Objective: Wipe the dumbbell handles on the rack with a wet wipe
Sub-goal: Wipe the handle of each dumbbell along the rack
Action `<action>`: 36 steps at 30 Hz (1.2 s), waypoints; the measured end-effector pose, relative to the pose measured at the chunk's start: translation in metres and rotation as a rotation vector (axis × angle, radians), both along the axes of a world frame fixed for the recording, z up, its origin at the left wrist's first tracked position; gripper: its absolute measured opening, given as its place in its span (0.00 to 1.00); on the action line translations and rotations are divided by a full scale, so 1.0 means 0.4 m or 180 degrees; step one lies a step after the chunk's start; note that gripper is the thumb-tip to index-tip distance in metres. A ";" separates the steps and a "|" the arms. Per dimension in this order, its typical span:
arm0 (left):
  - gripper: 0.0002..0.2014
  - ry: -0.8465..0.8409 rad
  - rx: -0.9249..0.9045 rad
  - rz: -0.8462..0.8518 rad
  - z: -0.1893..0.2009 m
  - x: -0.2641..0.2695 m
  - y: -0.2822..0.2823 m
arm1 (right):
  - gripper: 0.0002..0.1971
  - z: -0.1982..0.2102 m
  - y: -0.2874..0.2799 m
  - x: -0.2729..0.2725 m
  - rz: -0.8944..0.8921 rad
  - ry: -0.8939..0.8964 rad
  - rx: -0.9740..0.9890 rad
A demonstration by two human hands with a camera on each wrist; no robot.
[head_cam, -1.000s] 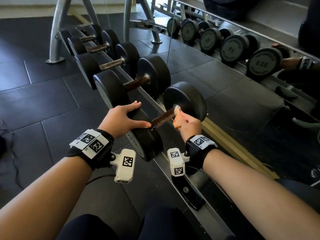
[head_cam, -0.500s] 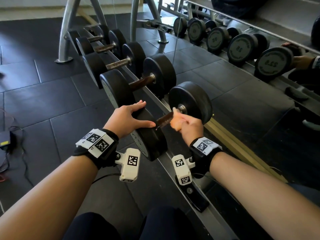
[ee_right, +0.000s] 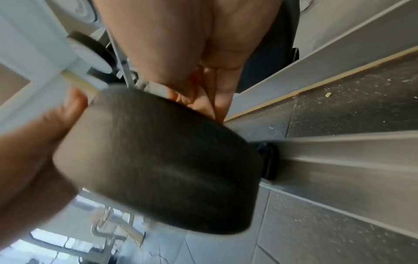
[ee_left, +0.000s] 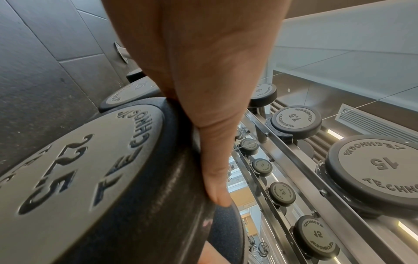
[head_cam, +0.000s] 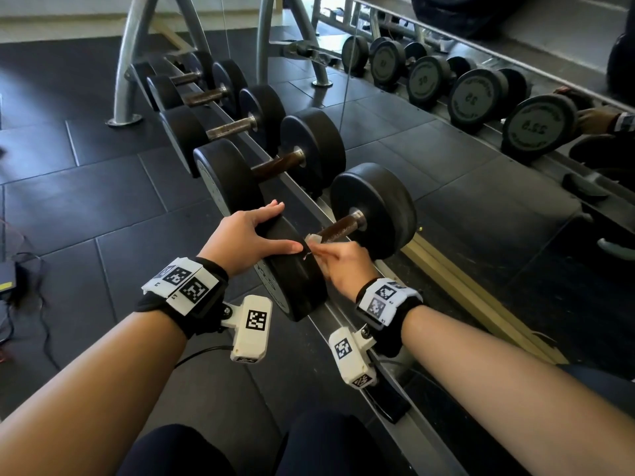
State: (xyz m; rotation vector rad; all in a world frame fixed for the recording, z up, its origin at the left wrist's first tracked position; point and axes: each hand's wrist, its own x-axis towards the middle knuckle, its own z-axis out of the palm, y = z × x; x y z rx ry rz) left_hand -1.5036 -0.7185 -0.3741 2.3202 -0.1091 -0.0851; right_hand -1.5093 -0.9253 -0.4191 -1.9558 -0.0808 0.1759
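left hand [head_cam: 248,235] laid flat over the top of the near weight head [head_cam: 292,280] of the nearest dumbbell, centre of the head view, fingers straight, thumb stretched toward the handle; same hand [ee_left: 203,89] in the left wrist view draped over the rim of a head stamped 22.5, thumb along its edge, gripping nothing. right hand [head_cam: 343,266] just right of it, fingers curled round the near end of the brown handle [head_cam: 340,230], with a pale wet wipe [head_cam: 314,239] bunched between fingers and bar, only a small corner showing. far weight head [head_cam: 374,211] right of centre, resting on the grey rack rail [head_cam: 343,321] that runs from upper left to lower right. further dumbbells [head_cam: 268,163] lined up along the rail toward the upper left. mirror [head_cam: 515,80] at upper right, repeating the row. right wrist view blurred: dark head [ee_right: 162,160] filling the middle, right hand [ee_right: 192,62] above it, wipe not discernible there. black rubber floor tiles [head_cam: 86,201] on the left.
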 end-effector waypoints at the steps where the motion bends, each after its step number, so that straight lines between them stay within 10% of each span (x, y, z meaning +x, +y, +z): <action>1: 0.45 0.0015 -0.0016 -0.0011 -0.001 0.000 0.000 | 0.10 0.010 -0.016 0.009 -0.0044 -0.0042 -0.0081; 13: 0.44 0.0028 -0.0132 0.0026 -0.005 -0.001 -0.002 | 0.13 0.103 -0.093 0.146 -0.0215 -0.1513 -0.1737; 36: 0.45 -0.0005 -0.0178 0.0040 -0.012 0.002 0.003 | 0.26 -0.008 -0.056 0.099 0.1493 -0.1808 -0.2687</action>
